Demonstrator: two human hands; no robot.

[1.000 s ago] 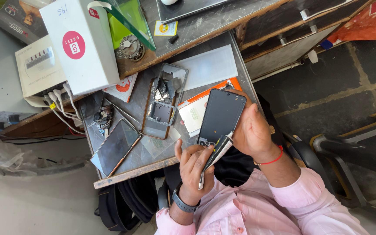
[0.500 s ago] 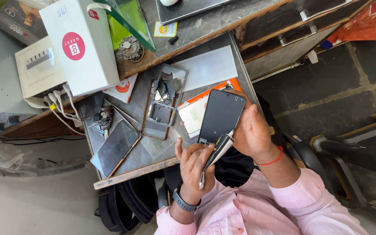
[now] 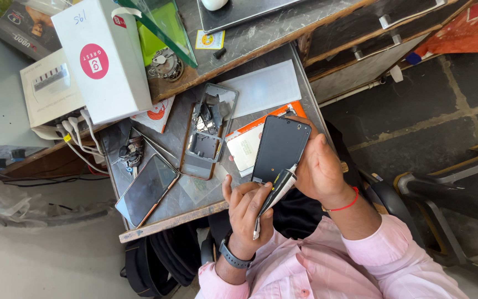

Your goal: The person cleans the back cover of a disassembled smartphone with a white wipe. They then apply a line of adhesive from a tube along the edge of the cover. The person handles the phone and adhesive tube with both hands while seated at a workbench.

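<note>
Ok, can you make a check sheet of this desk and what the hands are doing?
Surface: grey table, crowded with phone parts.
Job's things: dark phone panel, tilted above the table edge; small tube, its tip at the panel's lower edge.
Clutter: opened phone frame, second phone, white box, tweezers.
Hands: left hand grips the tube; right hand holds the panel.
Cables: white cables hang from a power strip.
Surroundings: stone floor; black bag under the table.
</note>
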